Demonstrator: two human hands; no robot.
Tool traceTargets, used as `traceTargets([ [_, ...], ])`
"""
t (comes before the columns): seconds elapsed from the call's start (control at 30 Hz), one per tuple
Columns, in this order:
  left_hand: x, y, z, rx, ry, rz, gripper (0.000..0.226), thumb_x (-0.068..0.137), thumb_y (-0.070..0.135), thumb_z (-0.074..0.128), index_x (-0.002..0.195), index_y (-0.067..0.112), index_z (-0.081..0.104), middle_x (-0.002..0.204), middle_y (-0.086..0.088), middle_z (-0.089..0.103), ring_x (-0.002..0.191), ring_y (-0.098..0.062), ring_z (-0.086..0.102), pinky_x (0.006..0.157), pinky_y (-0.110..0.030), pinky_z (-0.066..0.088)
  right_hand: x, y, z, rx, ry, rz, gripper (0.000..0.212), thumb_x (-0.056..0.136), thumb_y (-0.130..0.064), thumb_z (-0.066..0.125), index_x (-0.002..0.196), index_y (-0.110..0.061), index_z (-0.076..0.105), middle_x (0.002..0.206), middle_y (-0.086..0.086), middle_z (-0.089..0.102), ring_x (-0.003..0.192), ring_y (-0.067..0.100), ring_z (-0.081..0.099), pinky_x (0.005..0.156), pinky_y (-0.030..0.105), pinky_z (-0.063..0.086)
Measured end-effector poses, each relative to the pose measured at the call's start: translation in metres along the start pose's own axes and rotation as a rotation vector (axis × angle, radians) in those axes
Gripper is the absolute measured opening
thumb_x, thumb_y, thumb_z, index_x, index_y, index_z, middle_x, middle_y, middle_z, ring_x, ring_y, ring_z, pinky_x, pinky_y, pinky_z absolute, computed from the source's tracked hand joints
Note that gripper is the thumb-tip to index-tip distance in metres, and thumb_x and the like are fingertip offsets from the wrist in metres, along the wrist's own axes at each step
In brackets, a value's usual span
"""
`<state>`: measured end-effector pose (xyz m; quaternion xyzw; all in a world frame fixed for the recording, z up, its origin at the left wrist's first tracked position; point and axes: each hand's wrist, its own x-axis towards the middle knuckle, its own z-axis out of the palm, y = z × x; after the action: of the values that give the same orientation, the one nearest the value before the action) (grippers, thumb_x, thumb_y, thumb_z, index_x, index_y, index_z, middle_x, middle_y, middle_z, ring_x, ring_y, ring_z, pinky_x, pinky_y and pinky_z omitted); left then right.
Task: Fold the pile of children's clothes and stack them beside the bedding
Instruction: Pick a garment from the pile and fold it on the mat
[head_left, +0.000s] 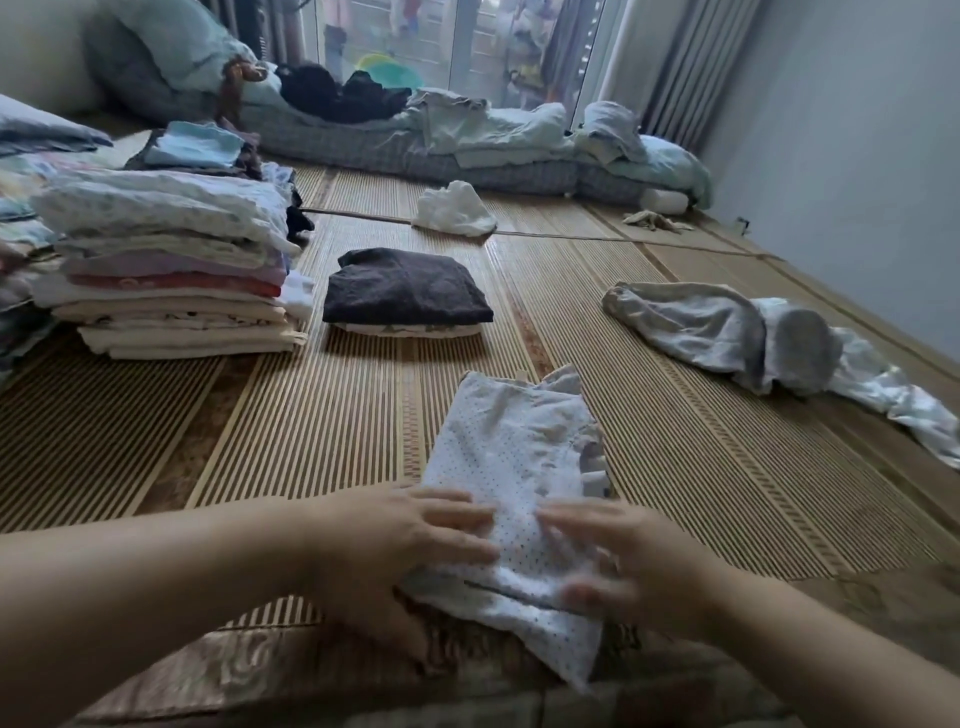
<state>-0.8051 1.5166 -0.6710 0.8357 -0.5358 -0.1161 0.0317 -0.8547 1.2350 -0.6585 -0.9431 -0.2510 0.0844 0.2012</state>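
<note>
Nearest the camera, the left hand (415, 540) and the right hand (628, 564) are lying on the near end of a white dotted garment (509, 447), which is stretching away from the person on the woven floor mat (291, 441). The fingers of both hands are lying straight and spread, pressing flat on the cloth rather than pinching it. The right hand is blurring, so its thumb is hard to read.

The garment looks narrowed into a long strip, with a frilled edge showing along its right side, so the step in hand is probably smoothing before the crosswise fold. To do it well, the palms should be sweeping outward to push the wrinkles off. The frill should be going inside the outline. The near end should be coming over to the far end with the edges meeting squarely, so the packet is matching the folded ones in width.

Just beyond, a dark folded piece (405, 286) is sitting on a pale one, beginning a second pile. To its left a tall stack of folded clothes (171, 270) is standing. Off to the right, unfolded grey and white clothes (727, 332) are lying loose, and a crumpled white piece (454, 210) is waiting farther back. The bedding (493, 156) is running along the far wall by the window, well apart from the hands.
</note>
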Motion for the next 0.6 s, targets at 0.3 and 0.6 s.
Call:
traceTargets([
  [0.3, -0.017, -0.009, 0.012, 0.003, 0.070, -0.167, 0.051, 0.099, 0.041, 0.036, 0.146, 0.048, 0.019, 0.156, 0.018, 0.021, 0.143, 0.000, 0.017, 0.118, -0.025, 0.019, -0.026, -0.002, 0.033, -0.327, -0.222, -0.040, 0.087, 0.082, -0.062, 0.057, 0.147, -0.047, 0.000, 0.148, -0.016, -0.020, 0.140, 0.011, -0.026, 0.115, 0.035, -0.006],
  [0.6, -0.011, 0.011, -0.013, 0.087, 0.003, -0.217, 0.026, 0.099, 0.038, 0.039, 0.119, 0.033, 0.053, 0.105, 0.010, 0.067, 0.087, -0.009, 0.064, 0.077, -0.029, 0.055, -0.029, -0.002, 0.026, 0.201, -0.025, 0.142, 0.028, 0.095, -0.036, 0.055, 0.122, -0.038, 0.062, 0.131, -0.037, 0.039, 0.126, -0.027, 0.022, 0.112, 0.015, 0.017],
])
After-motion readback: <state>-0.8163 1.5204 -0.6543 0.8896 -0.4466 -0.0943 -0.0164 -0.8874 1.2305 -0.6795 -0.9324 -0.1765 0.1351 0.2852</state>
